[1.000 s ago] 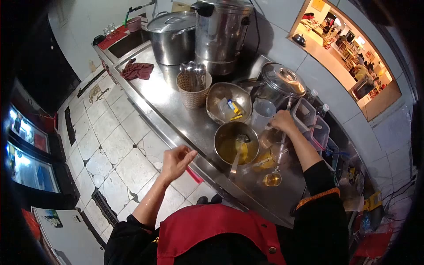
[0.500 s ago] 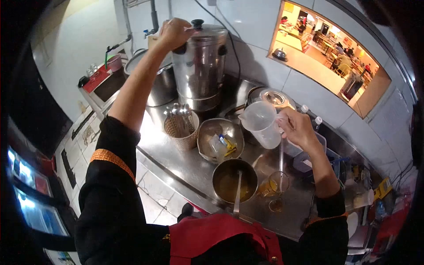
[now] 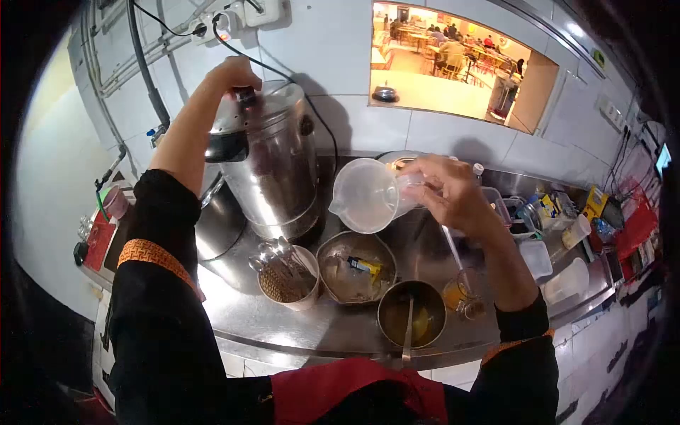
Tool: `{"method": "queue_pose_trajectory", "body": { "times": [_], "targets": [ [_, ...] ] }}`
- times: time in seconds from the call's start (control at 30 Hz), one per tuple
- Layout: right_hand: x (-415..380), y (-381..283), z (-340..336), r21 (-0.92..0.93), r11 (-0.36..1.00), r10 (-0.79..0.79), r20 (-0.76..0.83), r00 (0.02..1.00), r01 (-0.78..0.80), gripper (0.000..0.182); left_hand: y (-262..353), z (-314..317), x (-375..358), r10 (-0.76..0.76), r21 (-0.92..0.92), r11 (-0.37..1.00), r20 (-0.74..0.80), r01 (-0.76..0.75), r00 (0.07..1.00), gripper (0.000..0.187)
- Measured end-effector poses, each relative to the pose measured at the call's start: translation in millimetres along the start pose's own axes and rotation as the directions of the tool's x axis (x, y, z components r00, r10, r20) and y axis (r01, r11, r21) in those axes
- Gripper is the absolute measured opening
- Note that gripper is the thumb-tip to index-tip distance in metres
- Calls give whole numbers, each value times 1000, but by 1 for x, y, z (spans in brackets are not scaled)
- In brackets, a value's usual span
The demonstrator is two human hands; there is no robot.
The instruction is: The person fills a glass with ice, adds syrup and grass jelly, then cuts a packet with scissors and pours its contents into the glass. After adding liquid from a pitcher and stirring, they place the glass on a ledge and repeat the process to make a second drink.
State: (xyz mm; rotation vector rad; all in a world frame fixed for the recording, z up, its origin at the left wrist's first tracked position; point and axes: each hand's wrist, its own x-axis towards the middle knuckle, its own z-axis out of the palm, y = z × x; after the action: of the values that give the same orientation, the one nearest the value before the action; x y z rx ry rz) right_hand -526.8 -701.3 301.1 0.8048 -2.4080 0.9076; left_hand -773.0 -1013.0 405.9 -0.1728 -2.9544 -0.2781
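Note:
My left hand (image 3: 237, 74) is closed around the black knob (image 3: 246, 95) on the lid of a tall steel urn (image 3: 276, 170). The lid (image 3: 227, 119) looks tilted up from the rim. With my right hand (image 3: 450, 191) I grip a translucent plastic jug (image 3: 365, 196) by its handle, its open mouth facing me, above the counter. Below the jug stands a metal bowl (image 3: 336, 273) with yellow and dark packets (image 3: 365, 268) in it. Nearer to me is a pot (image 3: 386, 329) of yellowish liquid with a ladle (image 3: 409, 329) resting in it.
A perforated tub (image 3: 308, 294) of spoons stands left of the bowl. Behind it is a large steel pot (image 3: 216, 223). A glass with orange liquid (image 3: 455, 292) is right of the ladle pot. Plastic containers (image 3: 535, 256) line the right side. A serving window (image 3: 453, 64) opens in the wall.
My view has swung to the right. My left hand has closed on the urn's knob and tilted the lid. The jug has turned so its mouth faces me more.

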Motion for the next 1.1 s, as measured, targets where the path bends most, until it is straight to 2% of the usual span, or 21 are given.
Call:
{"method": "queue_pose_trajectory", "body": {
  "times": [0.1, 0.17, 0.2, 0.27, 0.3, 0.37, 0.4, 0.47, 0.5, 0.53, 0.6, 0.63, 0.7, 0.77, 0.8, 0.83, 0.9, 0.93, 1.0, 1.03, 1.1],
  "targets": [
    [17, 3, 0, -122, 992, 24, -50, 998, -30, 19, -3, 2, 4, 37, -38, 998, -58, -40, 998, 30],
    [42, 9, 1, -54, 998, 15, -118, 993, -22, 19, -21, -4, 12, 84, -126, 987, -147, -103, 985, 29],
    [55, 11, 2, -52, 998, 15, -116, 993, -21, 19, -26, -13, 12, 102, -149, 982, -117, -119, 988, 28],
    [83, 11, 5, -222, 973, -123, -243, 962, 69, 22, -37, -33, 5, 152, -188, 969, -57, -160, 987, 27],
    [97, 14, 8, -217, 974, -119, -238, 964, 67, 22, -37, -45, -6, 140, -78, 986, -57, -145, 988, 24],
    [128, 17, 19, -112, 964, -265, -334, 905, 241, 23, -50, -59, -20, 110, -63, 992, -32, -111, 993, 24],
    [142, 16, 25, -101, 963, -268, -329, 905, 249, 23, -64, -64, -20, 56, -21, 998, -43, -56, 998, 24],
    [171, 9, 42, -252, 946, -276, -287, 917, 205, 23, -82, -82, -44, -27, -22, 999, 11, 28, 1000, 25],
    [186, 7, 52, -244, 945, -284, -284, 916, 218, 23, -95, -89, -55, -22, -10, 1000, 19, 22, 1000, 24],
    [199, 7, 63, -240, 931, -331, -243, 912, 274, 23, -108, -94, -61, -8, 2, 1000, 28, 8, 1000, 26],
    [222, 4, 82, -268, 896, -394, -115, 912, 354, 24, -133, -96, -78, -116, -42, 993, -71, 113, 991, 19],
    [232, 1, 90, -296, 876, -406, -24, 913, 382, 24, -151, -96, -83, -74, -35, 997, -92, 71, 993, 16],
    [247, -8, 107, -395, 842, -336, 149, 930, 368, 24, -172, -96, -104, -106, -65, 993, -135, 98, 985, 12],
    [262, -10, 126, -374, 857, -281, 238, 930, 355, 24, -194, -94, -120, -134, -133, 985, -155, 114, 979, 7],
    [270, -10, 137, -349, 874, -226, 324, 919, 338, 23, -202, -94, -127, -150, -115, 984, -138, 135, 979, 7],
    [280, -9, 146, -352, 872, -226, 324, 919, 339, 23, -209, -94, -133, -165, -96, 983, -122, 153, 979, 7],
    [296, -6, 160, -355, 829, -204, 526, 825, 432, 21, -222, -91, -147, -138, -135, 984, -174, 115, 975, 9],
    [294, -19, 159, -360, 828, -201, 524, 828, 429, 21, -223, -91, -151, -168, -131, 980, -166, 147, 972, 11],
    [291, -40, 156, -442, 860, 87, 623, 777, 257, 20, -230, -89, -158, -155, -144, 981, -196, 128, 968, 11],
    [295, -40, 161, -446, 858, 90, 620, 780, 255, 20, -232, -88, -160, -149, -157, 981, -224, 115, 963, 11],
    [302, -37, 170, -386, 921, 220, 620, 753, 48, 19, -236, -87, -159, -153, -163, 979, -210, 120, 966, 12]
  ]
}}
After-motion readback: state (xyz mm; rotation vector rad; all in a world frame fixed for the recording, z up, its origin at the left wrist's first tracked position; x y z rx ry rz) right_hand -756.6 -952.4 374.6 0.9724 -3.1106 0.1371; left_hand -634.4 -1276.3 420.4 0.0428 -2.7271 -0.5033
